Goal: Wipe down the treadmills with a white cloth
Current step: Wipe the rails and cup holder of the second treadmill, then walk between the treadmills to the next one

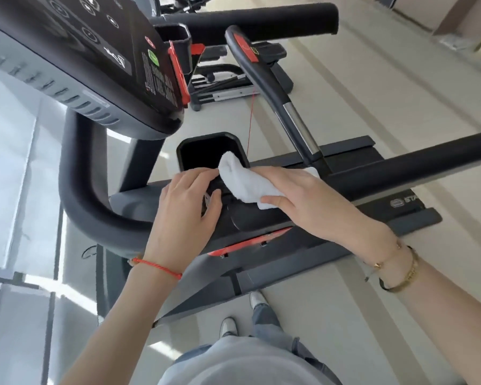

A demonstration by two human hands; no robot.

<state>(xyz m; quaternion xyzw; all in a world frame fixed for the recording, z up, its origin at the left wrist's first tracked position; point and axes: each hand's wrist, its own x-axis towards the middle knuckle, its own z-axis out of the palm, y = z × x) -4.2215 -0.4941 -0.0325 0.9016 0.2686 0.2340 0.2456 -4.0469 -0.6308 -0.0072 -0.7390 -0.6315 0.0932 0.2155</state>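
Note:
A black treadmill fills the view, its console [75, 51] tilted at the upper left. Below the console a square cup holder [203, 151] opens in the black tray. My right hand [311, 201] holds a bunched white cloth [245, 182] with thumb and fingers and presses it on the tray at the cup holder's near rim. My left hand [189, 207] grips the tray's edge just left of the cloth, fingers curled over a small light-coloured object that is mostly hidden.
A padded side handrail [414, 165] runs right from the tray, and a curved bar with a red button [264, 79] rises behind. A grey upright [86, 173] bends at the left. A red safety cord [249, 129] hangs from the console. Another machine [233, 87] stands behind on the pale floor.

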